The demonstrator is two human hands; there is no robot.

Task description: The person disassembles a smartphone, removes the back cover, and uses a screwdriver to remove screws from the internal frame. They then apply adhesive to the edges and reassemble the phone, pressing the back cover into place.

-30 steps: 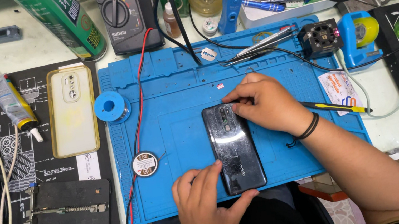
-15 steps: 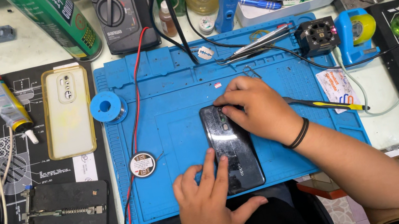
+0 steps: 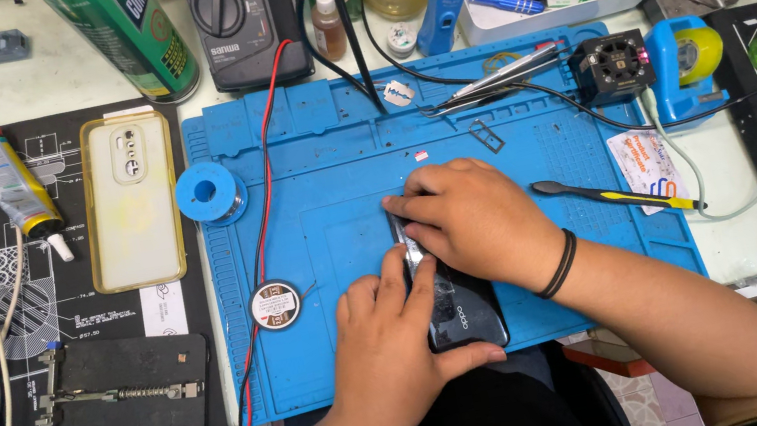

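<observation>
1. Nearest the camera: left hand [image 3: 391,358] pressed flat on the lower half of a black phone [image 3: 459,307], fingers spread along its left edge, thumb wrapped under the bottom end; gripping it lightly rather than closed around it.
2. Just beyond: right hand [image 3: 476,218] laid over the phone's upper half, fingers curled down onto the top edge, black band on the wrist; bearing down on the phone, no tool visible in it.
3. Phone lying slightly tilted near the middle of the front part of a blue work mat [image 3: 333,180], mostly hidden by both hands.
4. Left of the hands on the mat: small round wick spool [image 3: 276,305], a red wire [image 3: 260,232] running past it, and farther back a blue solder reel [image 3: 208,191].
5. Right of the hands: black-and-yellow pry tool [image 3: 614,196] lying across the mat's right part.
6. Off the mat to the left: yellowish clear phone case [image 3: 131,199] on a black mat, glue tube [image 3: 15,189] beside it.
7. Farthest back on the surface: tweezers [image 3: 499,77], multimeter [image 3: 241,17], green spray can [image 3: 130,34], blue tape holder [image 3: 684,63].
</observation>
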